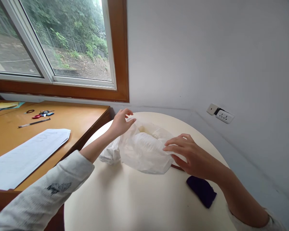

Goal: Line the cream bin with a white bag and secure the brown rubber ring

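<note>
A white, translucent plastic bag point(146, 154) lies bunched on the round cream table point(144, 202). Something pale yellowish shows faintly at the bag's upper part; its kind is hidden. My left hand point(122, 122) hovers at the bag's upper left, fingers curved and apart. On the other side, my right hand point(185, 150) is by the bag's right edge with its fingers spread. I cannot tell whether its fingertips touch the plastic. A crumpled white bundle point(110, 153) sits at the bag's left, below my left forearm.
A dark purple folded cloth point(202, 191) lies right of the bag, near a thin reddish-brown strip point(177, 167) partly under my right hand. On the wooden desk point(86, 112) at left are papers point(31, 157), a pen point(34, 123) and keys point(44, 113). A wall socket point(224, 116) is at right.
</note>
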Demonstrator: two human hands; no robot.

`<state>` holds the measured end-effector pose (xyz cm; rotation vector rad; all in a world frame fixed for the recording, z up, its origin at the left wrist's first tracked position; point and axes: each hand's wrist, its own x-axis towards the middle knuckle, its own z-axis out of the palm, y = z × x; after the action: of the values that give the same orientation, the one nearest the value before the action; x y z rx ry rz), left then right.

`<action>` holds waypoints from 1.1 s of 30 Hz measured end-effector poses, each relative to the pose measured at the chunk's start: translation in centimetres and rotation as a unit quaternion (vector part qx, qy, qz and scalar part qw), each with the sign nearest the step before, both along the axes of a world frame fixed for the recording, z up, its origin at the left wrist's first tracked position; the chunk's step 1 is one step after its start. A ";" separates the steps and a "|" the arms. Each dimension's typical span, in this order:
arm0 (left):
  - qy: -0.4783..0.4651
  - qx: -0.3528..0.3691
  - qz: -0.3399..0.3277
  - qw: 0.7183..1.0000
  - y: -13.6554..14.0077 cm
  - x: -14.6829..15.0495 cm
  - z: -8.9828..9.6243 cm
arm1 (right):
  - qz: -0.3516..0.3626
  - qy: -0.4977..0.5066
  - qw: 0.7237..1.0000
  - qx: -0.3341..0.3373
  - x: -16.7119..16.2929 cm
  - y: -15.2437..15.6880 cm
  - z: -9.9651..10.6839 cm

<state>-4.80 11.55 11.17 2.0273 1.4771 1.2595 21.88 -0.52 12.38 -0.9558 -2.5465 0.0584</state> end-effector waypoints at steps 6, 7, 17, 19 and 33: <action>0.188 -0.015 -0.214 0.958 -6.4 -0.4 0.6 | -0.018 0.131 0.987 -0.088 -2.3 2.9 0.5; 0.212 -0.026 -0.240 0.947 -7.0 -0.4 0.4 | -0.017 0.132 0.984 -0.116 -3.1 3.8 0.5; 0.237 0.098 -0.284 0.924 -9.3 -0.7 -2.2 | 0.000 -0.086 0.959 -0.268 -8.0 10.1 -1.5; 0.227 0.068 -0.298 0.925 -10.0 -0.9 -1.9 | -0.039 -0.100 0.966 -0.234 -7.5 10.1 -1.7; -0.029 -0.229 -0.141 0.963 -9.3 -2.8 -4.5 | -0.171 0.180 0.944 -0.217 -1.6 11.1 -4.5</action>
<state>-7.63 2.26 6.63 1.7908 1.2532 0.7695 20.28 10.55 7.86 -1.3933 -2.0353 0.6527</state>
